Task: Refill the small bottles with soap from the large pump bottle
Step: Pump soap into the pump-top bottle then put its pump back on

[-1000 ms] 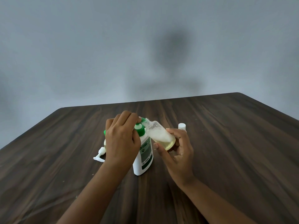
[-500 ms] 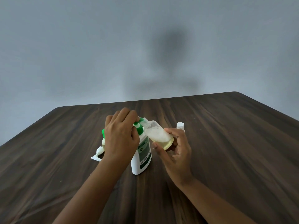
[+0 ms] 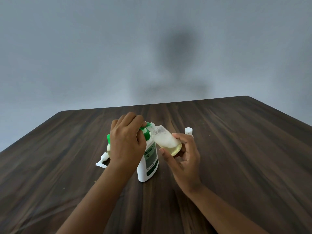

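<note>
The left hand [image 3: 127, 141] curls over the green pump [image 3: 146, 133] of the big bottle [image 3: 149, 160] standing on the table [image 3: 236, 149], while the right hand [image 3: 184, 159] grips a small bottle [image 3: 166, 141] (part full, foamy), tilted with its neck at the spout.

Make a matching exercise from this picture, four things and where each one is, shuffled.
Things: 1 large pump bottle; 2 small clear bottle; 3 white cap; 4 white pump head.
Places: A lying on the table left of the left hand; B tilted in the right hand; C upright under the left hand; D on the table beyond the right hand.
Pairs: 1-C, 2-B, 3-D, 4-A.
</note>
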